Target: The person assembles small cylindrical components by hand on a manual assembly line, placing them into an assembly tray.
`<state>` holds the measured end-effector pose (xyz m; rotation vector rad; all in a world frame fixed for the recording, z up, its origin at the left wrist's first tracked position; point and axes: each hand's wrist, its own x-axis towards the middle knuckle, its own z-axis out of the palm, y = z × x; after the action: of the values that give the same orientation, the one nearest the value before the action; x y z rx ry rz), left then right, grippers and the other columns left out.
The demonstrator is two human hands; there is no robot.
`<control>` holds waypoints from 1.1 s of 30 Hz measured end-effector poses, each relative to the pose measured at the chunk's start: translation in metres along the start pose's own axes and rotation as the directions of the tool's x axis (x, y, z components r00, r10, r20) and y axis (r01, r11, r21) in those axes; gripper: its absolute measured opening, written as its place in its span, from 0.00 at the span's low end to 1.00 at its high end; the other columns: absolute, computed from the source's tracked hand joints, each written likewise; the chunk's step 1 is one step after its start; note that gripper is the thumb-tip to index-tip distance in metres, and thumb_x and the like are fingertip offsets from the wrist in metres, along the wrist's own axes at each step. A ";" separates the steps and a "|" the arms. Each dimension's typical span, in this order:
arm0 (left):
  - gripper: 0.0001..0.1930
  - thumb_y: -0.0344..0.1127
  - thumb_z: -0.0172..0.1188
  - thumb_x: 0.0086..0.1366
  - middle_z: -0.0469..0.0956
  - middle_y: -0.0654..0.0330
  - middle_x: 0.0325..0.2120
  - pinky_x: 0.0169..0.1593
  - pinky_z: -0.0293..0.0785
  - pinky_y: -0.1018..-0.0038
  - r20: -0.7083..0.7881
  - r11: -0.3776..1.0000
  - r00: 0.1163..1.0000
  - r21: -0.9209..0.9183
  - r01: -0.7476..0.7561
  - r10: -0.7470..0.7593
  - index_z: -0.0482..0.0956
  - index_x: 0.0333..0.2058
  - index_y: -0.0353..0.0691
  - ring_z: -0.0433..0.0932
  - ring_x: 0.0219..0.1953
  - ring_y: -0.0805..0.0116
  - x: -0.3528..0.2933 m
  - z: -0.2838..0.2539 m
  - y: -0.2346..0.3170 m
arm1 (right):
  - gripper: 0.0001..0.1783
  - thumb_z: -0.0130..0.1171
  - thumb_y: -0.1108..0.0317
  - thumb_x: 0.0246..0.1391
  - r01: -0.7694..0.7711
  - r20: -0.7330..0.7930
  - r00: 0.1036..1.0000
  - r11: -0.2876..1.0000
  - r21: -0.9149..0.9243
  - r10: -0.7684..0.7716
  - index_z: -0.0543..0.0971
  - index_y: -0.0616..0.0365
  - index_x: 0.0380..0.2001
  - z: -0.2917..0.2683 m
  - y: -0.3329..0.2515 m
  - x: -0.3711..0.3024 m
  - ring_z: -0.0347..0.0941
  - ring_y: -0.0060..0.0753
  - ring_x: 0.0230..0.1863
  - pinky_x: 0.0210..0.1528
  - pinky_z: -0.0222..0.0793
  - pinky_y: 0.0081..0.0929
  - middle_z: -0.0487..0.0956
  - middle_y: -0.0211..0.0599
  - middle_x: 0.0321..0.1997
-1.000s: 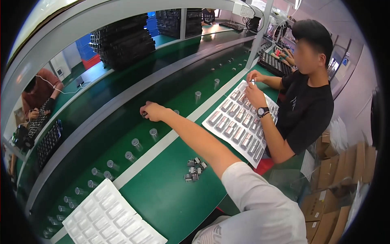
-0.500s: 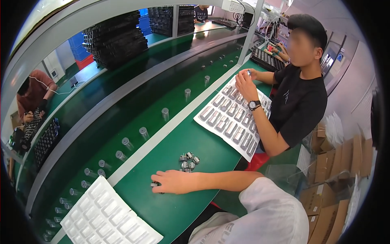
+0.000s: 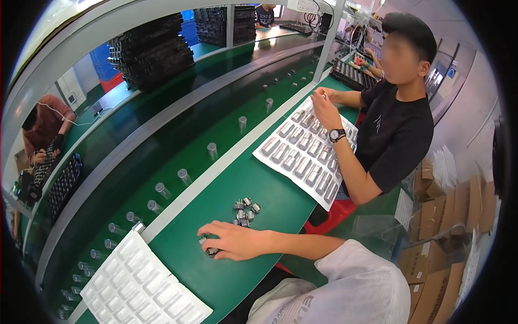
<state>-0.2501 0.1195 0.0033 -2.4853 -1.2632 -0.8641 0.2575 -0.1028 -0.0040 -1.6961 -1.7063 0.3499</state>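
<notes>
My right hand [image 3: 234, 241] is palm down over the green table, its fingers curled around small metal parts [image 3: 212, 251] at the fingertips. Just beyond it sits a small pile of similar silver and black metal parts [image 3: 248, 212]. A white moulded tray [image 3: 156, 281] with rows of hollows lies to the left of the hand, its far corner reaching over the pale rail. A metal cylinder [image 3: 138, 227] stands at that corner. My left hand is out of view.
Metal cylinders [image 3: 183, 175] stand along the green conveyor [image 3: 226, 167] past the pale rail [image 3: 208, 189]. To the right, a person in black [image 3: 396, 124] works over a white tray [image 3: 264, 154] of metal cylinders. Cardboard boxes [image 3: 431, 232] are stacked at far right.
My right hand's fingers have spread somewhat, showing more of the small metal parts beneath them. The co-worker's hands have shifted slightly. The view has moved a little.
</notes>
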 end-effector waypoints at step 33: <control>0.13 0.16 0.60 0.58 0.72 0.52 0.50 0.54 0.74 0.67 0.734 -0.384 0.679 -0.631 0.674 -0.015 0.72 0.42 0.34 0.76 0.55 0.54 0.009 0.044 0.306 | 0.17 0.61 0.91 0.48 -0.197 -0.129 0.876 0.588 0.785 0.465 0.79 0.67 0.42 0.050 -0.051 -0.007 0.75 0.30 0.50 0.46 0.79 0.25 0.74 0.40 0.49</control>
<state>0.0149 -0.0403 -0.0069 -3.4250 -2.4012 -2.6050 0.1859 -0.1017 -0.0096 -1.3048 -0.7720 0.7910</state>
